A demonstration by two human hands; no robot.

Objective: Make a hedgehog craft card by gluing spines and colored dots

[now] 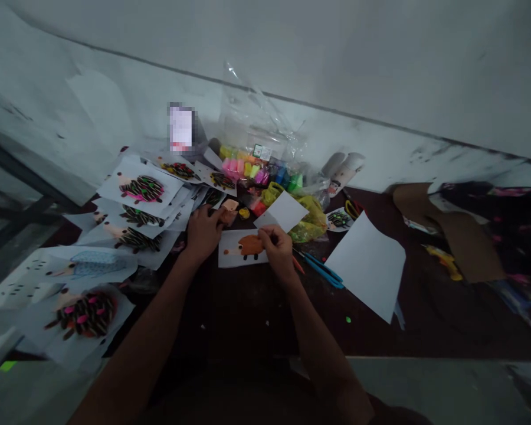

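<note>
A small white card (230, 260) with an orange-brown hedgehog shape (249, 247) on it lies on the dark table in front of me. My right hand (277, 248) is at the card's right edge, thumb and fingertips pressed together over the hedgehog's back; what they hold, if anything, is too small to tell. Up and to the left of the card, my left hand (205, 230) reaches with its fingers apart to a brownish-orange piece (229, 212), its fingertips touching that piece's left side. A small yellow-orange lump (244, 213) sits just right of the piece.
Stacked hedgehog pictures (141, 189) cover the left side. Behind are a plastic bag of coloured clay (261, 165) and a lit phone (181, 127). Blue scissors (323, 270), a white sheet (371, 265), brown cardboard (469, 248) and dark patterned cloth (517, 230) lie to the right.
</note>
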